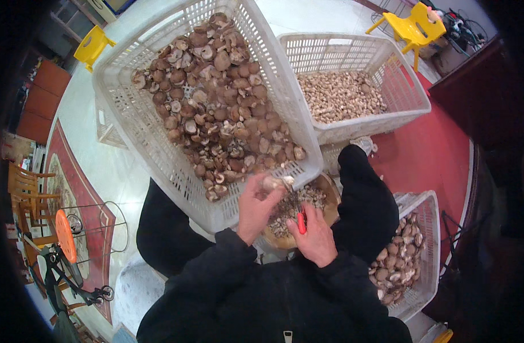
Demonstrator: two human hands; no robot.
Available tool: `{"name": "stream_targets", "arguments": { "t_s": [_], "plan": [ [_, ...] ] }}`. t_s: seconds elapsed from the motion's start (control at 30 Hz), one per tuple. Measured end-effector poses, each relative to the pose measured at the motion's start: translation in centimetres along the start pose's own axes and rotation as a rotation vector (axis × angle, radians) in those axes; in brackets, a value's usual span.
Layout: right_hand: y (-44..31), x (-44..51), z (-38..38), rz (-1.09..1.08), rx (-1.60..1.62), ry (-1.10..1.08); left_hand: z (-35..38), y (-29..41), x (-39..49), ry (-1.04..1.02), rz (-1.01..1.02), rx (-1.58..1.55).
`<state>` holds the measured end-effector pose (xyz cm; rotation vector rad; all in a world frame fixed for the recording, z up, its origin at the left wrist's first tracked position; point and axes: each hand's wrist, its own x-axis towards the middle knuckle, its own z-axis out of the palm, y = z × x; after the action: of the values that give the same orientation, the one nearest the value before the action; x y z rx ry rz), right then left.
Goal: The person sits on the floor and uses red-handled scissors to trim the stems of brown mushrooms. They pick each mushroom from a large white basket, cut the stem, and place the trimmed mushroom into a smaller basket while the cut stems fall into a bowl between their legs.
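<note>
My left hand (pixel 258 206) grips a brown-capped mushroom, its pale stem end (pixel 287 180) pointing right, over the near edge of a large white plastic basket (pixel 227 216). In my right hand (pixel 315 238) are red-handled scissors (pixel 302 223), their blades reaching up to the stem; whether the blades are apart cannot be told. Below both hands a round tan container (pixel 331 201) holds small cut stem pieces (pixel 281 227). The large basket, tilted in front of me, holds many mushrooms (pixel 221 113) with brown caps.
A second white basket (pixel 364 122) at the upper right holds many small pale pieces (pixel 341 96). Another basket (pixel 433 257) with mushrooms (pixel 399 261) stands at my right. Yellow chairs (pixel 418 25) and an orange-seated stool (pixel 66 236) stand farther out. My knees flank the tan container.
</note>
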<state>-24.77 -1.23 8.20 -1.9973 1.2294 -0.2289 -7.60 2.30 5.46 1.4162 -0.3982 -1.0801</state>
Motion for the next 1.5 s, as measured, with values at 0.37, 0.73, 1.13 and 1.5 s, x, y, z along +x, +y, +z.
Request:
{"name": "stream_targets", "arguments": {
  "t_s": [0.37,0.73,1.13,1.5],
  "plan": [
    [-0.1,-5.0,0.8,0.13,-0.157,-0.106,-1.4,-3.0,-7.4,-0.006,0.458,0.792],
    [0.0,-6.9,-2.8,0.069,0.076,-0.148,-2.4,1.8,-7.4,-0.144,0.493,0.797],
    [-2.3,5.1,-9.8,-0.201,0.151,0.47,3.1,12.4,8.2,-0.228,0.965,0.541],
    [4.0,-2.2,-2.7,0.541,1.26,-0.149,12.4,3.4,8.3,0.084,0.223,0.31]
  ]
}}
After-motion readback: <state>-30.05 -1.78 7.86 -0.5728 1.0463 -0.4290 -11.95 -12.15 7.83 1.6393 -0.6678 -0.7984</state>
